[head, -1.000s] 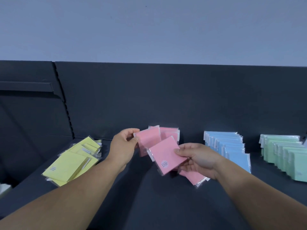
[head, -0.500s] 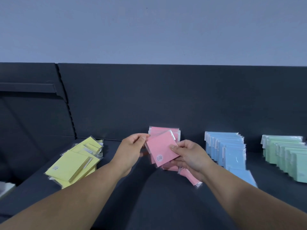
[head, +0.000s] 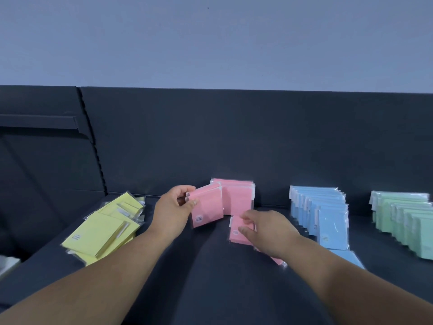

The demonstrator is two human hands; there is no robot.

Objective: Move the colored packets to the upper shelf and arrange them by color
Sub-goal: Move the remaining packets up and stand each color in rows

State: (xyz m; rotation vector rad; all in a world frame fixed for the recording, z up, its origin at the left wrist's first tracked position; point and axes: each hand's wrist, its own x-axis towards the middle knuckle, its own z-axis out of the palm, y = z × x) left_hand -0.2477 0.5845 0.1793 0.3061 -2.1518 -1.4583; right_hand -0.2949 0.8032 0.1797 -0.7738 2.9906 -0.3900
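Note:
My left hand point(head: 173, 211) grips a few pink packets point(head: 207, 208) upright by their left edge, just in front of more pink packets point(head: 236, 198) leaning on the shelf's back panel. My right hand point(head: 264, 231) reaches onto loose pink packets point(head: 236, 234) lying flat on the dark shelf point(head: 210, 277); thumb and fingers are spread over the top one, and whether they pinch it is unclear. Yellow packets point(head: 103, 231) lie in a loose pile at the left. Blue packets point(head: 321, 212) and green packets point(head: 407, 219) stand in rows at the right.
A dark back panel point(head: 234, 137) rises behind the packets. One blue packet point(head: 349, 258) lies flat in front of the blue row. A slotted upright point(head: 93, 141) and another shelf edge point(head: 37, 121) are at the left. A pale object point(head: 7, 263) shows at the left edge.
The pink packet passed from my right hand into my left, which now holds it against the standing ones. My right hand dropped down to the loose pink packets on the shelf.

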